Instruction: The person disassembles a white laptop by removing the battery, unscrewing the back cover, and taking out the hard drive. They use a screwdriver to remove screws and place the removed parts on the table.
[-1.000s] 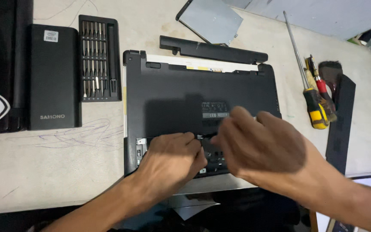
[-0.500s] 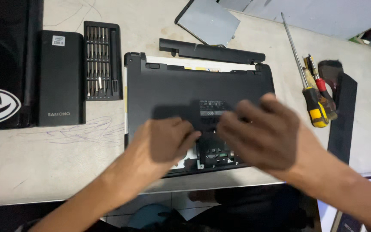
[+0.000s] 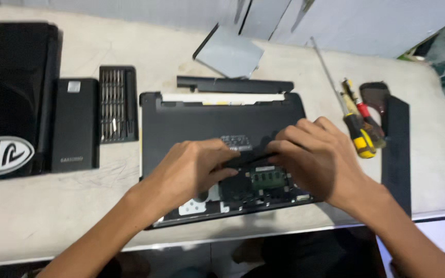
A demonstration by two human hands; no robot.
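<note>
On upturned laptop (image 3: 191, 123), both hands, left hand (image 3: 194, 170) & right hand (image 3: 315, 154), pinching lifted cover panel (image 3: 248, 158).

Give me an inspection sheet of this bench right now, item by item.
Surface: pale, scuffed table.
Job's things: black laptop base lying underside up; panel cover raised at its near edge, green memory board exposed in the bay below.
Clutter: bit set tray, black rectangular case, second black laptop, long black battery bar, grey drive, yellow-handled screwdriver, red-handled one, black strip.
Hands: left hand and right hand both grip the panel cover.
Cables: nothing seen.
Surroundings: grey wall panels behind.
</note>
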